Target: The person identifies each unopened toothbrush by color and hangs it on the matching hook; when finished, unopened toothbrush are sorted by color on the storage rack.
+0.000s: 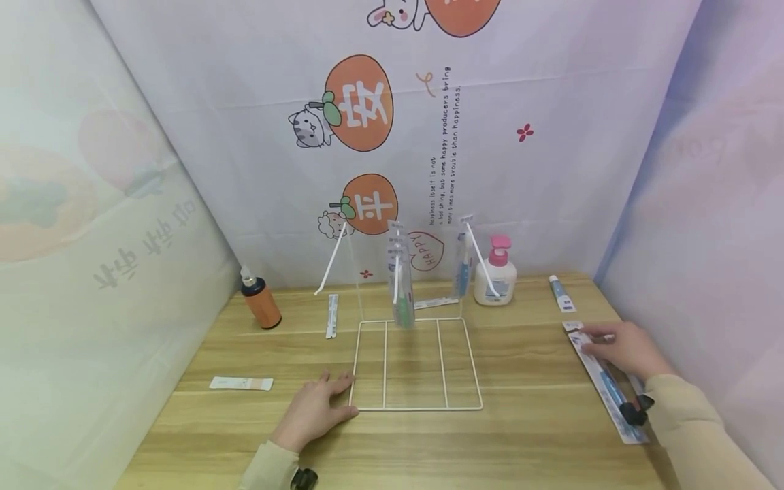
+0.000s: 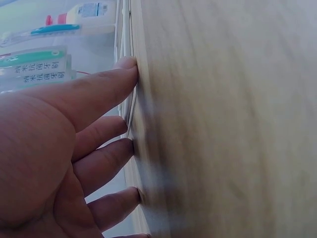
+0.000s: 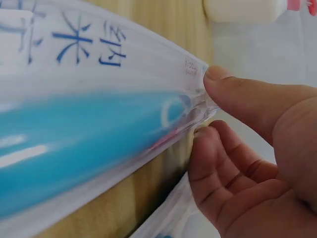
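My left hand [image 1: 324, 398] lies flat on the wooden table [image 1: 527, 435], fingers straight. In the left wrist view its fingertips [image 2: 130, 63] touch the thin white wire of the rack [image 2: 132, 106]. That white wire rack [image 1: 416, 408] stands mid-table; a green packaged toothbrush [image 1: 401, 286] and a blue one [image 1: 463, 264] hang from it. My right hand [image 1: 606, 340] rests on a long packaged blue toothbrush [image 1: 606, 384] lying at the table's right edge. In the right wrist view thumb and index finger [image 3: 203, 104] pinch the end of that package [image 3: 99, 129].
An orange spray bottle [image 1: 260, 301] stands back left and a white pump bottle with a pink top [image 1: 496, 275] back right. A small tube [image 1: 560, 294], a slim packet [image 1: 332, 315] and a flat packet [image 1: 241, 383] lie on the table. Curtain walls enclose three sides.
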### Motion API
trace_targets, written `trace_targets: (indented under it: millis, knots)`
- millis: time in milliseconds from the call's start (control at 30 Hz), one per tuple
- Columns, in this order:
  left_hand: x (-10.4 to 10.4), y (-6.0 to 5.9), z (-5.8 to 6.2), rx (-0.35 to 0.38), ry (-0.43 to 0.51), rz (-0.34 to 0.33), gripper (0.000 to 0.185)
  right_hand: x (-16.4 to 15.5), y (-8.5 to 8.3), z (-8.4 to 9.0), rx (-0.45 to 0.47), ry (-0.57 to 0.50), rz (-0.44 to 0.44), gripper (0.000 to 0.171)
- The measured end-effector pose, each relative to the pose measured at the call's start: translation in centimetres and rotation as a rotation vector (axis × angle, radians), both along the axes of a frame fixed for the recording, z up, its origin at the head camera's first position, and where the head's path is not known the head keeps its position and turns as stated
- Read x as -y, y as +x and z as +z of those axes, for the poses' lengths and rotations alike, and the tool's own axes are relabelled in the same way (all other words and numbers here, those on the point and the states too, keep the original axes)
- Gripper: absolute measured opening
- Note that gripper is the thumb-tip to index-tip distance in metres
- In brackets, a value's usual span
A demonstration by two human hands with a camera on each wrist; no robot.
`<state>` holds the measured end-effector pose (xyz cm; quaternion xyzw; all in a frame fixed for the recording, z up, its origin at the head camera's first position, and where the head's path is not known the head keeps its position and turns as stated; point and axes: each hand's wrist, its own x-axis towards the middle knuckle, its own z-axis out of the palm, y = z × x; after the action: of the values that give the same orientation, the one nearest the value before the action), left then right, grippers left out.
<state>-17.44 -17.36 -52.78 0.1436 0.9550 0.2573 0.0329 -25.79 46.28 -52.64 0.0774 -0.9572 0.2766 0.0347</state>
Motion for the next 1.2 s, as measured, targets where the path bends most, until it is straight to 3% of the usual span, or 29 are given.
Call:
trace_targets:
  millis: [333, 600, 767, 967, 1200]
  knots:
    - [0.1, -0.1, 0.1, -0.008, -0.002, -0.004, 0.064, 0.2, 0.4, 0.5, 0.01, -0.025, 0.028, 0.055]
    - [0.0, 0.1, 0.2, -0.012, -0.005, -0.008, 0.066, 0.7, 0.6, 1.4, -0.021, -0.068, -0.008, 0.056]
    - [0.1, 0.1, 0.2, -0.014, -0.013, 0.002, 0.066, 3.6, 2.0, 4.4, -0.137, -0.113, -0.035, 0.053]
    - [0.2, 0.2, 0.0, -0.02, -0.015, 0.0, 0.066, 9.2, 5.3, 9.4, -0.347, -0.246, -0.05, 0.044]
    - [0.1, 0.1, 0.0, -0.021, -0.01, 0.0, 0.065, 15.2, 8.5, 13.6, -0.583, -0.506, 0.063, 0.054]
